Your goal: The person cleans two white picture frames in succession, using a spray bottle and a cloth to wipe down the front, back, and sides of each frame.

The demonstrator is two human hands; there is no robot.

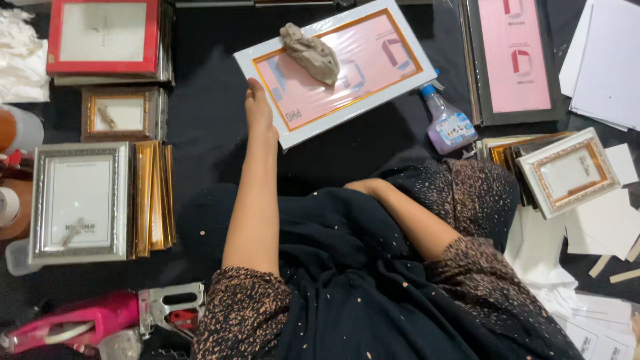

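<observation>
light: even, overhead | glare: glossy frame wrap | focus: sharp | shadows: soft

Left hand [259,107] gripping lower-left edge of white picture frame [337,70] with orange inner border and pink insert; crumpled beige cloth [310,52] resting on its glass. Spray bottle [445,120] just beside frame. Right hand hidden in dark fabric on lap

A white picture frame [337,70] with an orange-gold inner border and a pink insert sheet under clear wrap lies face up on the dark cloth, tilted with its long side running from 8 o'clock up to 2 o'clock. A crumpled beige rag [309,52] rests on its upper middle
</observation>
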